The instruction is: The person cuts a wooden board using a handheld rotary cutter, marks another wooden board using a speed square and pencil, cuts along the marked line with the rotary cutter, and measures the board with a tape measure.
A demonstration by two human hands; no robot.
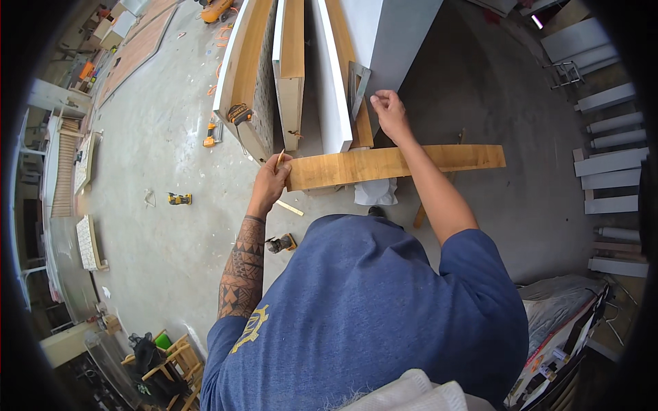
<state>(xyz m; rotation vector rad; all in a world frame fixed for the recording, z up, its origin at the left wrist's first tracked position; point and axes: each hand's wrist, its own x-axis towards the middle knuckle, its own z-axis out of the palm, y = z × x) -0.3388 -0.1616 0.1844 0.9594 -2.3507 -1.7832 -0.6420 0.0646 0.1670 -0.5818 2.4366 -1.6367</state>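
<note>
Pale cloth (418, 394) and a navy shirt (370, 294) fill the foreground. Beyond them, a wooden strip (459, 158) lies crosswise at the near ends of several panels (291, 103). Left hand (271, 179): pinching a pencil (279, 159), fingers against the strip's left end. Right hand (391, 113): half curled near a metal square (356, 89); whether its fingertips meet cannot be told.

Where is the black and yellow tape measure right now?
In the head view, upper left of centre, the black and yellow tape measure sits at the near end of the leftmost long brown-edged panel, beyond the left hand.
</note>
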